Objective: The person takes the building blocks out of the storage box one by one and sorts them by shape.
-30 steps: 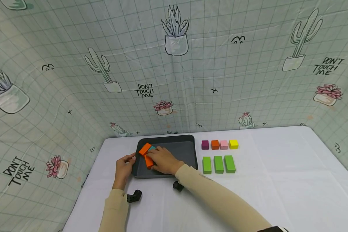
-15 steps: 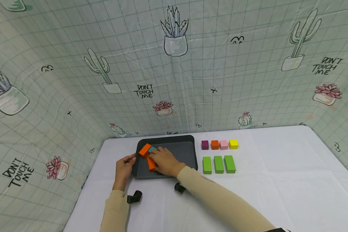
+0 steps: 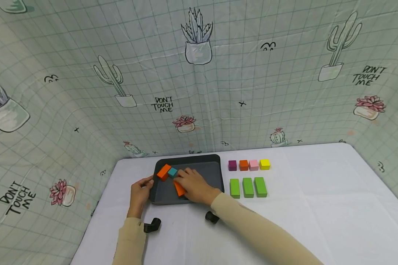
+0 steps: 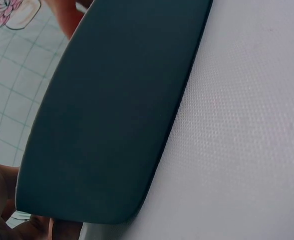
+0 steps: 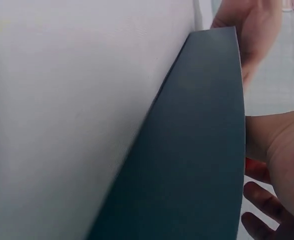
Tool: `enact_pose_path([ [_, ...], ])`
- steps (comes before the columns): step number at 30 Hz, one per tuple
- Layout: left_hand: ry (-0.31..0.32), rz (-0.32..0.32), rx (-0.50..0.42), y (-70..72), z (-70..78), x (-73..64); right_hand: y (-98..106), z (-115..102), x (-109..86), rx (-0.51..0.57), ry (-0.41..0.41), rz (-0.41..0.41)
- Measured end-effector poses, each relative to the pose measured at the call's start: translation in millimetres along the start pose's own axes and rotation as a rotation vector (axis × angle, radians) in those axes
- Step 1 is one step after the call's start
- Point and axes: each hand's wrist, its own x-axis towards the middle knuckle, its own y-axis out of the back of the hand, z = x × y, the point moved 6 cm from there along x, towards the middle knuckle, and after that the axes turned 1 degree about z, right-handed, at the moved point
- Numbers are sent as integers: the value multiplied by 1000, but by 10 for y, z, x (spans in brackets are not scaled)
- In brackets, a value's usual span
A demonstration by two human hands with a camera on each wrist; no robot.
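At the left end of a dark grey tray [image 3: 205,169], my left hand [image 3: 140,193] holds the wall, with thumb and fingers on either side of its corner in the left wrist view. My right hand [image 3: 195,186] reaches over the tray's front wall and grips an orange block [image 3: 179,188] low inside it. Just beyond those fingers lies a turquoise block [image 3: 173,172]. Touching or nearly touching it on the left is another orange block [image 3: 164,172], set at a slant. In the right wrist view the tray's outer wall [image 5: 192,135] hides most of the held block.
Right of the tray, small purple [image 3: 232,165], orange-red [image 3: 243,165], pink [image 3: 253,165] and yellow cubes [image 3: 265,164] form a row. In front of them lie three long green blocks [image 3: 248,187]. A patterned cloth [image 3: 199,92] rises behind the white table [image 3: 302,206].
My right hand has slid to the right inside the tray with the orange block, away from the slanted one. More of the turquoise block now shows. The left hand stays at the tray's wall.
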Motion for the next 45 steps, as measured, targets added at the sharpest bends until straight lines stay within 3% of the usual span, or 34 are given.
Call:
enact_pose_path([
  [23,3,4,17,-5,0,-14,599,439,-706,44,-59,274],
  [45,7,-7,11,0,-6,9,886,936,-1432,41,-144,395],
])
